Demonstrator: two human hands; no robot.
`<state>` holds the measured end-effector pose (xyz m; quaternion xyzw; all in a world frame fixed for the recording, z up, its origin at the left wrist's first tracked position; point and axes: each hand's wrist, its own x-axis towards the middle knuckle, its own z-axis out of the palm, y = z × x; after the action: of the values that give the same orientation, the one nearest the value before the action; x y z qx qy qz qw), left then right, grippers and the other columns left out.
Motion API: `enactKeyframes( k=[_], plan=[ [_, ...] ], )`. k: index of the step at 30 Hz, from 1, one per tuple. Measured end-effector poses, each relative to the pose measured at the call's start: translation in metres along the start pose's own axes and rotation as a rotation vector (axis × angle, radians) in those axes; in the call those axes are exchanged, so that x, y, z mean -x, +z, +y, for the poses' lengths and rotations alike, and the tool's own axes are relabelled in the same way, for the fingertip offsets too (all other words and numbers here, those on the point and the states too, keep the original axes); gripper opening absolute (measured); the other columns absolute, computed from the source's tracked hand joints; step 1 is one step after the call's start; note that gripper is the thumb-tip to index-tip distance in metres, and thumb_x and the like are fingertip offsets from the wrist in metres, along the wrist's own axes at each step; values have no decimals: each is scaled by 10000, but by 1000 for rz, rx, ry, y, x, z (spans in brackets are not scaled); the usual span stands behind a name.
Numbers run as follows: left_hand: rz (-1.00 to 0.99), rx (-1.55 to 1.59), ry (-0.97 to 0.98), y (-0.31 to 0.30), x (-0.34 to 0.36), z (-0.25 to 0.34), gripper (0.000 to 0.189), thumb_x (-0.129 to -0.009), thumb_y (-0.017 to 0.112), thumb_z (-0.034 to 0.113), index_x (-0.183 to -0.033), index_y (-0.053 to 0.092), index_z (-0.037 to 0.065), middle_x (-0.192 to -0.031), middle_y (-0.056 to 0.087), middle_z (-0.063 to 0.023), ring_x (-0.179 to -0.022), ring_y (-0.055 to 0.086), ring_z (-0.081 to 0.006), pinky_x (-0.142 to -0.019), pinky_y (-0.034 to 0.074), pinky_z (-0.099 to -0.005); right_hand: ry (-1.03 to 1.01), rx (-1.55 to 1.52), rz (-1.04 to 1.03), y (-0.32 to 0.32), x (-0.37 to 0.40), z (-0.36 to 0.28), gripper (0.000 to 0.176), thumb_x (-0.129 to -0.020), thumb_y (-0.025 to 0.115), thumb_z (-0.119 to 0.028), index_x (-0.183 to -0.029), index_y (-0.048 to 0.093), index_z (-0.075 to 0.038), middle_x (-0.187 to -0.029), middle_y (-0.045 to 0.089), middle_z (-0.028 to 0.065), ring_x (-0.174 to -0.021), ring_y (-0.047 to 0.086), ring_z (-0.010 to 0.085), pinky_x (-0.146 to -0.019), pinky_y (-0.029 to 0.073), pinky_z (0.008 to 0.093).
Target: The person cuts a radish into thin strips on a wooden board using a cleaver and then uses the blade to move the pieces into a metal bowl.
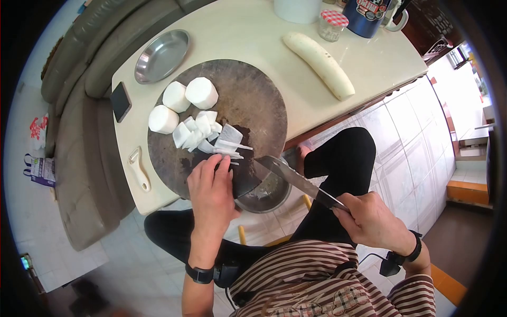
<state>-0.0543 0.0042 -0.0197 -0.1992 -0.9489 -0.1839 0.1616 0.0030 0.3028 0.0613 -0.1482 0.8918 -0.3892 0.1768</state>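
Observation:
On the round dark cutting board (259,95) lie several cut white radish slices and strips (203,129). Three thick white radish chunks (202,93) sit at the board's upper left. My left hand (212,182) is at the board's near edge, its fingertips touching the thin strips, fingers bent and close together; whether it grips a strip is hard to make out. My right hand (372,222) is closed around the handle of a knife (301,182). The blade points up and left, with its tip over the board's right edge, apart from the radish pieces.
A whole radish (319,64) lies on the table (253,26). Around the board are an oval metal dish (162,56), a phone (121,102) and a peeler (139,169). A metal bowl (272,198) is below the table edge. A jar (332,25) and blue container (364,18) stand behind.

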Motion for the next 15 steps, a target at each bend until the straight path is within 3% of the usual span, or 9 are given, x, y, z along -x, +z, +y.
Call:
enactKeyframes(
  k=[15],
  plan=[
    [-43,67,-57,-4,-9,2,372,-841,681,-38,-1200,618,40,-1244,575,-129,-1106,556,-343,-932,434,-441,-27,27,-27,3,-18,-8,133,-872,665,-5,-801,558,28,-527,496,177,-479,542,380,-443,408,431]
  ],
)
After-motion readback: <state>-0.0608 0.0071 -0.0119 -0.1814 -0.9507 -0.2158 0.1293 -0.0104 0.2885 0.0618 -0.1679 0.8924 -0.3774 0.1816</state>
